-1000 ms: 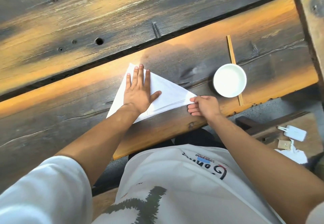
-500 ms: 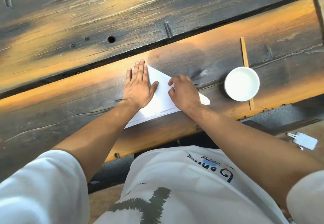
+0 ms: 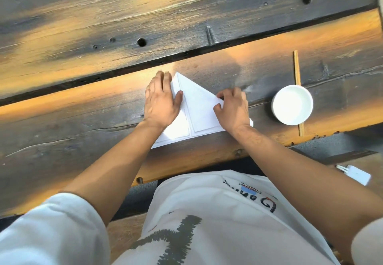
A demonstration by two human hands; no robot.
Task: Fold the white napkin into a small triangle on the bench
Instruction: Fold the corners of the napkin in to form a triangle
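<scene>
Napkin: I see the white napkin [image 3: 200, 109] lying flat on the near plank of the bench [image 3: 83, 119], already a triangle with a crease down its middle.
Left hand: my left hand [image 3: 160, 103] lies open, palm down, pinning the napkin's left half; it grasps nothing.
Right hand: my right hand [image 3: 233, 109] has its fingers curled down on the right edge, pressing; I cannot tell if it pinches the paper.
Risk: if I lift the right flap while the left palm eases, the layers could slide and the next crease run crooked.
Nearby: the white bowl [image 3: 292, 104] resting on a chopstick [image 3: 296, 71] sits near my right hand; a wide sweep could knock it.
</scene>
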